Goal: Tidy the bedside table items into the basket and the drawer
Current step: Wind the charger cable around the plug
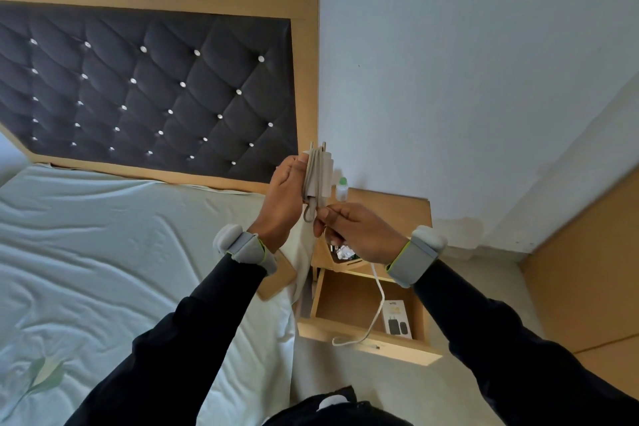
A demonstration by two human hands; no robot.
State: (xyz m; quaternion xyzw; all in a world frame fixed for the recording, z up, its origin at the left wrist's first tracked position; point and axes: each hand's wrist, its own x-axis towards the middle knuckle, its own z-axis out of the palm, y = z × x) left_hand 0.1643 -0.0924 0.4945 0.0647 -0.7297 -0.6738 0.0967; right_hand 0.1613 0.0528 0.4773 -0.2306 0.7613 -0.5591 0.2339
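Closest to the lens: two black long sleeves [193, 339], cut off by the lower edge, with a dark garment between them, too cropped to identify. Grey bands [413, 254] on both wrists.

Hard to make out under the right hand [359, 232]: shiny crumpled packets [344, 252] at the front of the light-wood bedside table [397, 209], container not recognisable. Fingers of the left hand [285, 190] hidden behind the white plug adapter [320, 173]; only the thumb plainly seen, pressed on its upper left edge.

Adapter gripped upright in the air, prongs up, above the table's left edge. White cable [378, 301] wound in several turns along the adapter's length. Just below the adapter, right-hand fingers curled together, thumb and forefinger pinching the cable close to the wound bundle. From under the right palm, loose end hanging down across the open light-wood drawer [345, 304], ending in a curl over its front panel.

Inside the drawer, at the right, flat white box with a printed black charger [397, 320], just beside the cable. Behind the adapter, near the wall, small clear bottle with a green cap [341, 187], partly covered. To the left, pale green wrinkled bed sheet [103, 252] and dark tufted headboard with silver studs [148, 90].
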